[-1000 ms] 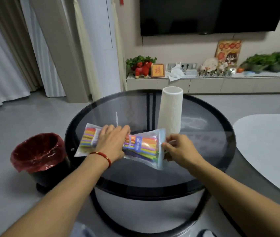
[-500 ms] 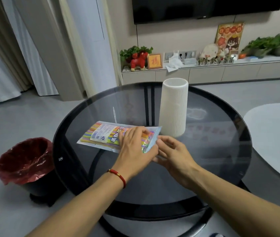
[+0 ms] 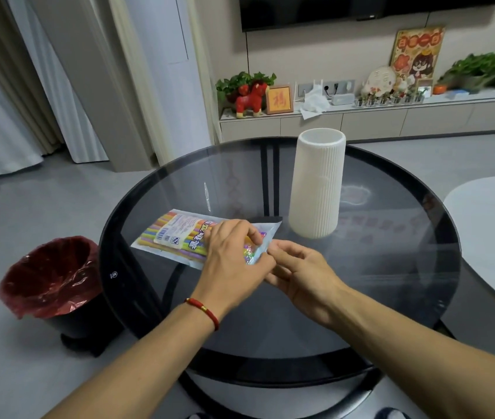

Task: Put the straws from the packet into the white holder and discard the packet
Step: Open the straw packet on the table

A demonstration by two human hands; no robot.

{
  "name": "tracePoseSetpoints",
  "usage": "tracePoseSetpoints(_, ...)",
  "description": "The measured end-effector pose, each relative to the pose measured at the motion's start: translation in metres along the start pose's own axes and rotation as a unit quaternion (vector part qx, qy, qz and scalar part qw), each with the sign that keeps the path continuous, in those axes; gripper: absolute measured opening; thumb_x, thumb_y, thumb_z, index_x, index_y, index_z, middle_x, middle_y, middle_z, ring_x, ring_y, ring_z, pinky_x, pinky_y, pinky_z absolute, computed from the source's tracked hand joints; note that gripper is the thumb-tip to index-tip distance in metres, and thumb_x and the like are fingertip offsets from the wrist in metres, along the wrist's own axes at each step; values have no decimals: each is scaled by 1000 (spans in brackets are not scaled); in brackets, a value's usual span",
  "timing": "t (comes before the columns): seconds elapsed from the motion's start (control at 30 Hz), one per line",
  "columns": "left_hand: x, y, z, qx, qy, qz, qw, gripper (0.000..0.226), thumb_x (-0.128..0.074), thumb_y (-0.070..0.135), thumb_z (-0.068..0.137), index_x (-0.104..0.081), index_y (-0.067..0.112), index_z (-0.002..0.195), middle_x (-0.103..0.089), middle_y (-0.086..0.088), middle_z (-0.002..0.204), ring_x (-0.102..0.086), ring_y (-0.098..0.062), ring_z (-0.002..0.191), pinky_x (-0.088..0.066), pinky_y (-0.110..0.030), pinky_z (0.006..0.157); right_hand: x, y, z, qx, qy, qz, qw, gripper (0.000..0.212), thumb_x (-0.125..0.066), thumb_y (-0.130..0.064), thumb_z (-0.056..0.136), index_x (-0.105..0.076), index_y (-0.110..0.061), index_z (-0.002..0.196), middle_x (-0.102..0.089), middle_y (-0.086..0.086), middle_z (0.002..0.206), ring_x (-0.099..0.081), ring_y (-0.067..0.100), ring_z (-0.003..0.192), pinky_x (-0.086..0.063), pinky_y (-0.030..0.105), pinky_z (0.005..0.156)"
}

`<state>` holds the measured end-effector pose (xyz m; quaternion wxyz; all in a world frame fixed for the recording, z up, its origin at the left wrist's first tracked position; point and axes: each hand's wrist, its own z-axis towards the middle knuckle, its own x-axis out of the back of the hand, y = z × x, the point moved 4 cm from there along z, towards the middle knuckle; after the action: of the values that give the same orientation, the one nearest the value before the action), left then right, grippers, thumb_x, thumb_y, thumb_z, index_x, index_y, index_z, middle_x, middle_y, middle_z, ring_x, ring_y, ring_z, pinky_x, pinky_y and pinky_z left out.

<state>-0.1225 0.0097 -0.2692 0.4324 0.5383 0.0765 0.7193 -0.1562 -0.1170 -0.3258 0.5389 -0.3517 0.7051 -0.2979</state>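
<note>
A clear packet (image 3: 179, 234) of coloured straws lies flat on the round glass table (image 3: 391, 267), label side up. My left hand (image 3: 234, 261) covers its right end, fingers curled and pinching the packet's edge. My right hand (image 3: 297, 273) meets it there, its fingertips pinching the same right edge from the near side. The tall white ribbed holder (image 3: 317, 182) stands upright just beyond and to the right of the packet, its mouth open.
A black bin (image 3: 49, 285) lined with a red bag stands on the floor left of the table. A white table (image 3: 494, 231) edge lies at right. A low cabinet (image 3: 373, 119) with ornaments and plants runs along the far wall.
The packet was turned over to its label side and laid flat. My left hand slid from its middle to its right end, where both hands now pinch the edge.
</note>
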Motion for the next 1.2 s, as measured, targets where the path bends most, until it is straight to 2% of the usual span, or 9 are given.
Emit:
tracePoseSetpoints(0.3, 1, 7, 5, -66, -88, 126, 986, 22, -64, 25, 79, -44, 18, 73, -58, -3, 110, -53, -21, 106, -42, -48, 97, -1, -10, 2, 99, 73, -187, 975, 12, -63, 7, 88, -75, 4, 90, -80, 18, 78, -76, 21, 66, -62, 29, 63)
tracePoseSetpoints(0.43, -1, 11, -1, -59, -117, 162, 978, 7, -58, 22, 86, -54, 16, 87, -49, -4, 131, -45, -21, 121, -41, -44, 103, 0, -14, 4, 109, 64, -278, 952, 2, -70, 0, 82, -70, -2, 83, -76, 10, 68, -75, 22, 64, -67, 41, 69)
tracePoseSetpoints(0.6, -2, 18, -5, -84, -142, 179, 970, 27, -55, 18, 88, -62, 7, 111, -48, -5, 134, -43, -23, 124, -38, -40, 105, 1, -17, 5, 125, 73, -348, 926, 12, -76, -9, 78, -66, -8, 71, -72, 7, 56, -72, 20, 54, -62, 33, 57)
tracePoseSetpoints(0.8, 20, 14, 5, -66, -82, 156, 982, 4, -52, 10, 86, -54, 6, 86, -61, -11, 95, -53, -30, 90, -44, -47, 82, 17, -20, 0, 127, 107, -508, 845, 12, -72, -15, 74, -60, -12, 74, -74, 6, 63, -75, 18, 55, -66, 47, 62)
tracePoseSetpoints(0.87, 16, 15, 2, -71, -99, 168, 978, 7, -51, 13, 87, -50, 8, 82, -58, -7, 84, -51, -28, 81, -44, -48, 78, 11, -21, -4, 164, 105, -543, 817, 23, -72, -29, 76, -59, -16, 91, -75, -1, 77, -74, 20, 68, -63, 48, 68)
tracePoseSetpoints(0.93, 10, 16, -1, -93, -106, 162, 977, 11, -52, 17, 88, -47, 13, 80, -60, -5, 83, -51, -27, 79, -45, -47, 77, 3, -23, -10, 234, 88, -578, 776, 38, -73, -41, 83, -52, -26, 111, -71, -8, 98, -70, 19, 81, -60, 42, 71)
tracePoseSetpoints(1.03, 9, 13, -2, -132, -127, 137, 973, 17, -58, 33, 87, -46, 22, 84, -59, 4, 93, -53, -20, 88, -47, -43, 82, 1, -33, -14, 318, 68, -597, 733, 18, -72, -27, 92, -60, -22, 105, -73, -2, 100, -68, 22, 85, -58, 44, 75)
tracePoseSetpoints(1.13, 9, -8, -4, -98, -240, 139, 956, 81, -64, 80, 64, -38, 37, 127, -48, 16, 125, -44, -12, 113, -37, -40, 98, 6, -37, -15, 305, 53, -623, 719, 8, -69, -22, 95, -67, -16, 101, -77, 3, 94, -70, 28, 84, -59, 46, 76)
tracePoseSetpoints(1.2, 6, -19, -8, -111, -311, 186, 925, 129, -58, 95, 46, -5, 42, 151, -39, 16, 130, -30, -10, 117, -28, -42, 104, 3, -35, -17, 330, 38, -655, 679, 9, -62, -20, 97, -66, -16, 104, -77, 6, 92, -69, 36, 82, -58, 48, 72)
